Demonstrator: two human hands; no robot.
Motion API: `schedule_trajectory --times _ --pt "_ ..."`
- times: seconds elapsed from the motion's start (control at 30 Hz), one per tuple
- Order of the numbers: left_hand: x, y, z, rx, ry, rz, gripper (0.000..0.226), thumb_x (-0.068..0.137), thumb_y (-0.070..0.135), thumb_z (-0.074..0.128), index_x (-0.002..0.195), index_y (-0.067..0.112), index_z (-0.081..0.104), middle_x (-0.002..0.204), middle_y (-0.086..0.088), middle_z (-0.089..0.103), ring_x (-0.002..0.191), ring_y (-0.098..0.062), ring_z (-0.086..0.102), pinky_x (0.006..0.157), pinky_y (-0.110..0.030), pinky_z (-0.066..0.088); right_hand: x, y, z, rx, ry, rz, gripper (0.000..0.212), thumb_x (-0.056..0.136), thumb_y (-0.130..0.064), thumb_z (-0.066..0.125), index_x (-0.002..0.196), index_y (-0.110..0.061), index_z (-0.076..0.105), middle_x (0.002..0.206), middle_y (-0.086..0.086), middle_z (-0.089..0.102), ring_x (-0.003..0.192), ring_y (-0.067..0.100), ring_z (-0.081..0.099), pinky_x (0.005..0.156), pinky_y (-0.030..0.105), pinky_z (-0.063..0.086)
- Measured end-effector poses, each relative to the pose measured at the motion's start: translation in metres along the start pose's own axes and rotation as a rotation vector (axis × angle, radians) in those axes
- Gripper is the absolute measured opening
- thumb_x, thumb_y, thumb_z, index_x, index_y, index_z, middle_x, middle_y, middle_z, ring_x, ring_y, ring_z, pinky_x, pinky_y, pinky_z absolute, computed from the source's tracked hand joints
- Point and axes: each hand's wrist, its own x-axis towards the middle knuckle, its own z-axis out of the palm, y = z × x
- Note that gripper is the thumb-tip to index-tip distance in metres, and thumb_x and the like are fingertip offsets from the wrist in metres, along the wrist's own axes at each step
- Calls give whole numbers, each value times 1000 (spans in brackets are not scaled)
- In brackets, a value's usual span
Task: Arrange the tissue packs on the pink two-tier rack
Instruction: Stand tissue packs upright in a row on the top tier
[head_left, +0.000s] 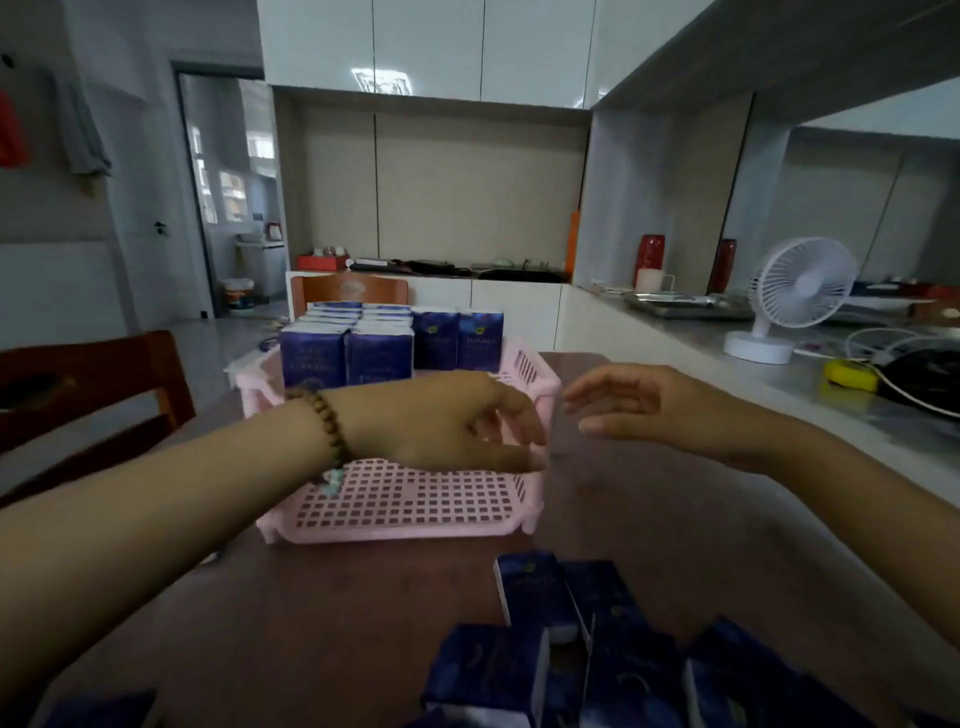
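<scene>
Left hand (441, 421): forearm enters from 8 o'clock of the frame and crosses over the pink perforated plastic two-tier rack (415, 499). Fingers bent downward at the rack's 3 o'clock end, thumb low along the lower tier's edge. Fingers and thumb are a little apart, with pink plastic showing between them. Cannot tell whether they grip the rack wall or only hover at it. No pack in this hand. Brown wooden bead bracelet (327, 421) on the wrist.

Dark red-brown wooden chair (93, 384) stands at 9 o'clock of the rack, at the edge of the dark brown wooden table (311, 623).

The rack sits mid-table. Upper tier, at the 12 o'clock side: upright dark blue tissue packs (337, 358) in rows, touching side to side. The lower tier's grid floor is bare where visible.

Loose dark blue tissue packs (540, 597) lie in a jumble on the table at 5 o'clock of the rack, near the frame's bottom edge.

Right hand (639, 410): at 3 o'clock of the rack, just beside the left fingertips but apart from them. Fingers relaxed and spread, holding nothing.

A white desk fan (800, 296) stands on the grey counter at 2 o'clock.
</scene>
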Motion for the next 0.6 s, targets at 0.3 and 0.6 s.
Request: schedule_trajectory --times 0.3,0.6 --pt "48 -147 127 156 -194 -272 40 67 75 59 86 41 70 78 26 65 78 6 61 79 -24 54 -30 58 36 -160 -288 359 58 76 -45 67 129 -25 52 129 -9 56 115 3 53 102 22 40" --pt "30 -41 108 -145 -260 -225 42 82 52 61 100 14 70 91 -2 70 74 -10 59 72 -16 47 -33 77 51 -139 -355 395 37 81 -33 70 115 -23 60 113 -3 63 96 7 57 87 21 47"
